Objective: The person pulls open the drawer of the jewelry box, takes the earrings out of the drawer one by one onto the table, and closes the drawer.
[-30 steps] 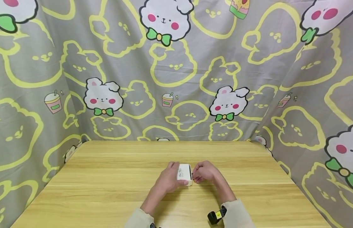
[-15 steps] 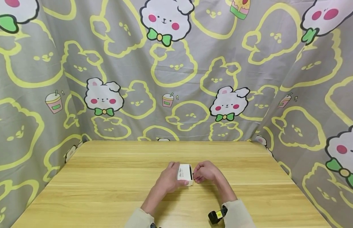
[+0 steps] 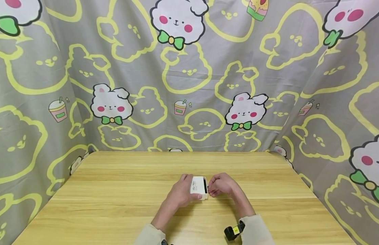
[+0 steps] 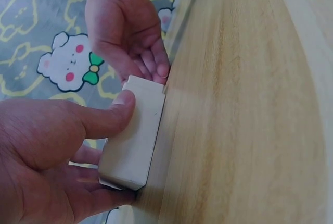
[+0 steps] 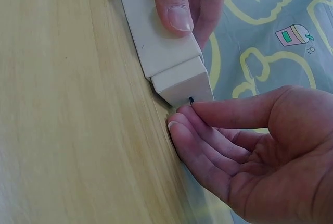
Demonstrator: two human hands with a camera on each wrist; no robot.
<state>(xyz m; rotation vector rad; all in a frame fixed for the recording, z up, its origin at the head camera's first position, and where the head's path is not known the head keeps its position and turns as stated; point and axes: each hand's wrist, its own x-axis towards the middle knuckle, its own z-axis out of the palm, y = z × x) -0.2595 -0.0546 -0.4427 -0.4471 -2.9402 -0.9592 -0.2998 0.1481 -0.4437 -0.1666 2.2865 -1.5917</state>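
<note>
A small white drawer box (image 3: 197, 184) with dark lettering on top rests on the table. My left hand (image 3: 181, 191) grips its outer sleeve from the left, thumb on the near side; the left wrist view shows that thumb pressed to the sleeve (image 4: 136, 135). The inner tray (image 5: 183, 81) sticks a little way out of the sleeve's right end, with a dark strip of its inside in sight. At the tray's end face, my right hand (image 3: 220, 184) pinches a small black pull tab (image 5: 191, 100) between thumb and index finger. The tray's contents cannot be made out.
A light wood table (image 3: 116, 204) lies under both hands. Grey patterned curtains (image 3: 189, 78) hang behind it and along both sides. A black wrist camera (image 3: 230, 233) sits at the right sleeve.
My right hand has moved slightly to the right, and the inner tray has slid farther out of the sleeve. The left hand keeps its hold in the same place.
</note>
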